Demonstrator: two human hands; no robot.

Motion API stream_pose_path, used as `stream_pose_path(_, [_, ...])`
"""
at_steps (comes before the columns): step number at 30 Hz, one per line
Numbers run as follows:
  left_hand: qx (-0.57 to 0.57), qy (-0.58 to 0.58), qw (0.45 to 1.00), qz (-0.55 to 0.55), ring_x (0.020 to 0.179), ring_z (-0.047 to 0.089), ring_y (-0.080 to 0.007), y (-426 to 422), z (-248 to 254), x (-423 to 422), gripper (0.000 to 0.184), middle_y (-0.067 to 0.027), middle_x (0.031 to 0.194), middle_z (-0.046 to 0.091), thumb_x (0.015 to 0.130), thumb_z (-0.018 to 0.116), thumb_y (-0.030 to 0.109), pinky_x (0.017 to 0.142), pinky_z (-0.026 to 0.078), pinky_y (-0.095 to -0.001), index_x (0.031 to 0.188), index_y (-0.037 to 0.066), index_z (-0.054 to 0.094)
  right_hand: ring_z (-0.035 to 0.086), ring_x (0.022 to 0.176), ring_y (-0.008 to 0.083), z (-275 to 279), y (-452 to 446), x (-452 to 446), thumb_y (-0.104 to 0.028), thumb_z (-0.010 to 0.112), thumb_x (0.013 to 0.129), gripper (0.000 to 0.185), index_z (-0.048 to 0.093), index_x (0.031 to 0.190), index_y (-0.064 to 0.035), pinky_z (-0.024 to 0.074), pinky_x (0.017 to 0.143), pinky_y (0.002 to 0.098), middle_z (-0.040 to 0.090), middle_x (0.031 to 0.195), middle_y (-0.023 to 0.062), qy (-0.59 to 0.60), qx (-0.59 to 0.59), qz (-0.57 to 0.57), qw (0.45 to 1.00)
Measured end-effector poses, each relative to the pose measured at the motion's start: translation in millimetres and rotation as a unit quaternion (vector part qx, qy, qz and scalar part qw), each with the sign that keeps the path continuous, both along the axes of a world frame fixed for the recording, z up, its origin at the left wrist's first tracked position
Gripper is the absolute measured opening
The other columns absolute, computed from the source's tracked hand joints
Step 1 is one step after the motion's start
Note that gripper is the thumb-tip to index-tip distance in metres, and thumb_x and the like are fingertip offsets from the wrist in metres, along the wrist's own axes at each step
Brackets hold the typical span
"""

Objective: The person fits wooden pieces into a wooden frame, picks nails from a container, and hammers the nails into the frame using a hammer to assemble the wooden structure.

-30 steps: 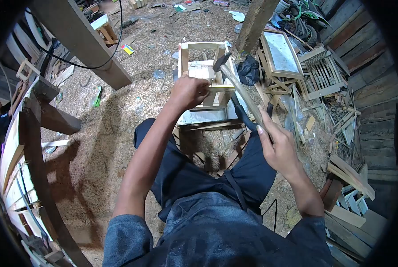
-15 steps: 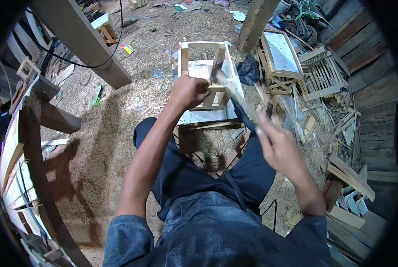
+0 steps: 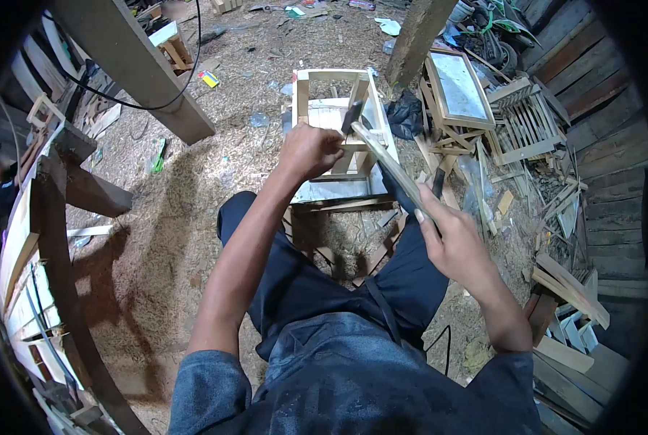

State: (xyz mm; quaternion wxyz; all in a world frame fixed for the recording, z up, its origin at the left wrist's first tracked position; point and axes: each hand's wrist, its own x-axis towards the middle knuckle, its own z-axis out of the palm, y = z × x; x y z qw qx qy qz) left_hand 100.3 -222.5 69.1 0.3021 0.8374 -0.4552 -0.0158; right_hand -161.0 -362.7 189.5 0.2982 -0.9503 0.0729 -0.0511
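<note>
The right hand was closed round the lower part of a hammer with a long, pale wooden handle and a dark metal head. The head was just beside the fingers of the left hand, which was bent into a loose fist over a pale, unpainted wooden frame with crossbars. Whether those fingers pinched a nail could not be told. The frame was ahead of both hands, between and beyond the knees, with a whitish board under its near end.

Good hammering there called for short, square taps led by the wrist, with the face meeting the work flat. The low grip suited a fuller swing, but so near the fingers light blows seemed wiser. The left fingertips needed to be clear of the striking line, and the frame needed steady support so that it would not bounce or split.

Beyond and to the left of the left hand lay a small yellow, red and blue packet, its print too small to read. No brand or label could be made out on the hammer, the frame or the dark grey shirt.
</note>
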Motion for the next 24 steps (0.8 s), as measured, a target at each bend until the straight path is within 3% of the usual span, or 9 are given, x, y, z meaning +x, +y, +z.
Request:
stream_pose_path(5, [-0.005, 0.009, 1.0, 0.002, 0.074, 0.074, -0.0248, -1.0, 1.8, -1.0, 0.025, -0.01, 0.081, 0.075, 0.075, 0.081, 0.024, 0.071, 0.059, -0.0359, 0.096, 0.01, 0.078, 0.068, 0.085, 0.0448, -4.5, 3.4, 7.4, -0.002, 0.056, 0.096, 0.045, 0.047, 0.139, 0.0075, 0.0533, 0.075, 0.0434, 0.066, 0.099, 0.0325, -0.162, 0.025, -0.044, 0.986])
stream_pose_path(6, [-0.005, 0.009, 1.0, 0.002, 0.074, 0.074, -0.0248, -0.8, 1.5, -1.4, 0.025, -0.01, 0.081, 0.075, 0.075, 0.081, 0.024, 0.071, 0.059, -0.0359, 0.096, 0.01, 0.078, 0.068, 0.085, 0.0448, -4.7, 2.1, 6.0, -0.002, 0.056, 0.096, 0.045, 0.047, 0.139, 0.0075, 0.0533, 0.075, 0.0434, 0.066, 0.099, 0.0325, -0.162, 0.025, -0.044, 0.986])
stream_pose_path(8, [-0.018, -0.014, 1.0, -0.001, 0.074, 0.074, -0.0241, 0.3, 2.4, -2.6, 0.025, -0.0101, 0.08, 0.075, 0.075, 0.081, 0.024, 0.071, 0.059, -0.0355, 0.096, 0.009, 0.078, 0.072, 0.084, 0.0362, -4.9, -0.1, 1.1, -0.002, 0.056, 0.097, 0.046, 0.046, 0.141, 0.0079, 0.0538, 0.072, 0.0404, 0.067, 0.1, 0.0308, -0.022, -0.014, 0.01, 1.0])
stream_pose_path(13, [-0.013, -0.014, 1.0, -0.004, 0.074, 0.074, -0.025, -1.6, -1.6, -0.7, 0.025, -0.0094, 0.08, 0.075, 0.075, 0.081, 0.024, 0.071, 0.059, -0.0363, 0.096, 0.01, 0.078, 0.069, 0.083, 0.0424, -10.2, 4.8, 0.3, -0.001, 0.056, 0.095, 0.046, 0.047, 0.14, 0.0088, 0.0529, 0.072, 0.0444, 0.066, 0.094, 0.0312, -0.179, -0.004, -0.049, 0.983])
stream_pose_path(14, [-0.005, -0.014, 1.0, -0.003, 0.073, 0.074, -0.0255, -1.3, -0.7, -0.6, 0.025, -0.0093, 0.079, 0.075, 0.075, 0.08, 0.025, 0.071, 0.059, -0.0367, 0.096, 0.01, 0.078, 0.069, 0.083, 0.0424, -12.6, 4.4, -1.2, -0.001, 0.056, 0.095, 0.046, 0.047, 0.14, 0.0088, 0.0529, 0.072, 0.0444, 0.066, 0.094, 0.0312, -0.178, -0.003, -0.048, 0.983])
stream_pose_path(16, [-0.005, -0.015, 1.0, -0.001, 0.073, 0.074, -0.0259, -0.4, 1.4, -0.5, 0.025, -0.0092, 0.079, 0.075, 0.075, 0.08, 0.025, 0.07, 0.058, -0.0371, 0.096, 0.011, 0.078, 0.071, 0.08, 0.0325, -15.0, -0.1, -5.2, -0.001, 0.056, 0.096, 0.047, 0.046, 0.141, 0.0086, 0.053, 0.067, 0.0407, 0.068, 0.093, 0.0288, -0.039, -0.021, 0.001, 0.999])
stream_pose_path(20, [-0.011, -0.031, 0.999, 0.001, 0.072, 0.073, -0.0263, -1.6, -3.4, -0.4, 0.025, -0.0092, 0.078, 0.075, 0.075, 0.081, 0.027, 0.068, 0.058, -0.0373, 0.095, 0.011, 0.078, 0.069, 0.08, 0.0394, -9.7, 1.4, -3.7, -0.002, 0.058, 0.095, 0.048, 0.046, 0.14, 0.0097, 0.0531, 0.071, 0.0434, 0.067, 0.094, 0.0299, -0.106, 0.048, -0.072, 0.991])
stream_pose_path(21, [-0.01, -0.03, 1.0, 0.001, 0.072, 0.073, -0.0263, -1.1, -3.6, -1.9, 0.025, -0.0092, 0.078, 0.075, 0.075, 0.081, 0.027, 0.068, 0.058, -0.0373, 0.095, 0.011, 0.078, 0.069, 0.079, 0.0388, -13.6, 2.3, -3.8, -0.002, 0.058, 0.095, 0.048, 0.046, 0.141, 0.0083, 0.0532, 0.071, 0.042, 0.066, 0.092, 0.0298, -0.166, 0.014, -0.068, 0.984])
stream_pose_path(24, [-0.004, -0.016, 1.0, 0.003, 0.072, 0.073, -0.0263, -1.0, 1.1, -1.8, 0.025, -0.009, 0.077, 0.074, 0.075, 0.081, 0.026, 0.069, 0.058, -0.0367, 0.095, 0.012, 0.078, 0.071, 0.079, 0.0317, -25.4, -2.5, -9.1, -0.001, 0.056, 0.097, 0.049, 0.045, 0.143, 0.0061, 0.0533, 0.069, 0.038, 0.067, 0.093, 0.028, -0.057, -0.017, 0.005, 0.998])
